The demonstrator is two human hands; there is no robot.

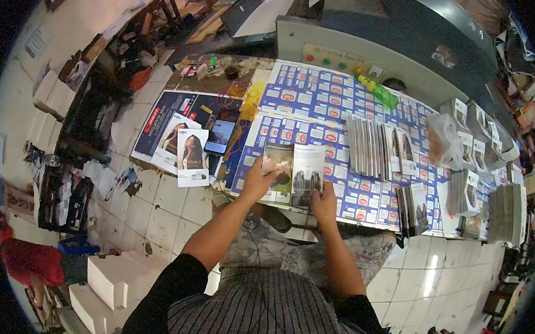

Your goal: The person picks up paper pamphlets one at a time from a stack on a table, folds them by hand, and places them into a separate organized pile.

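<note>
Leaflet (308, 166) held open over tabletop (258, 64).
Edges are clamped by left grip (259, 180) and right grip (324, 204) (presumably for flatness).

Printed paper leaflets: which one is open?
The brown-and-white paper leaflet held by the left hand and right hand: both panels show; others look closed.

White tiled floor (403, 283), light streak (433, 277), pale wall (97, 13)

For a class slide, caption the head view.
Left hand and right hand hold printed paper above a blue sheet, stacked leaflets at right.
</note>
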